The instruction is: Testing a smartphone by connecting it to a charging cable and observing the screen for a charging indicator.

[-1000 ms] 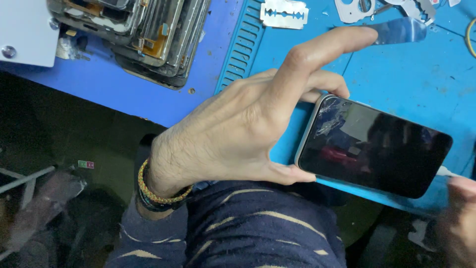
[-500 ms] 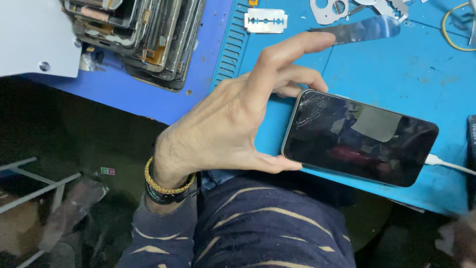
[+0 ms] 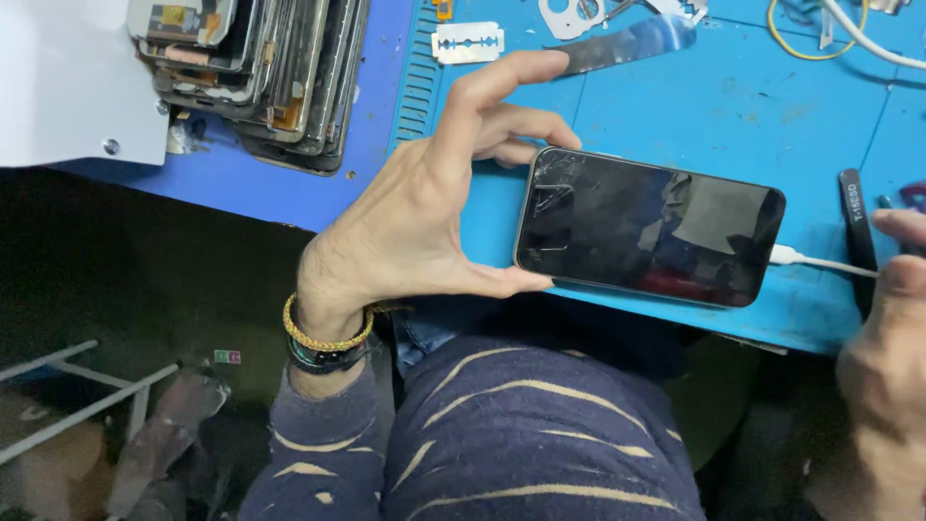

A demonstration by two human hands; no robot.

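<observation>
A black smartphone [image 3: 648,227] with a cracked, dark screen lies near the front edge of a blue work mat [image 3: 733,106]. My left hand [image 3: 424,222] grips its left end, thumb under the near edge and fingers over the far edge, index finger raised. A white cable [image 3: 820,261] is plugged into the phone's right end. My right hand [image 3: 892,338] is at the right edge of the view, thumb and finger beside the cable and a black tool [image 3: 856,227]; what it holds is unclear.
A stack of phone screens [image 3: 256,72] sits at the back left beside a white box [image 3: 68,77]. A razor blade [image 3: 468,42], a metal pry blade [image 3: 627,43] and a yellow wire [image 3: 805,34] lie at the back of the mat.
The phone and my left hand sit further right and higher in view. A white cable now shows at the phone's right end, and my right hand has come in at the right.
</observation>
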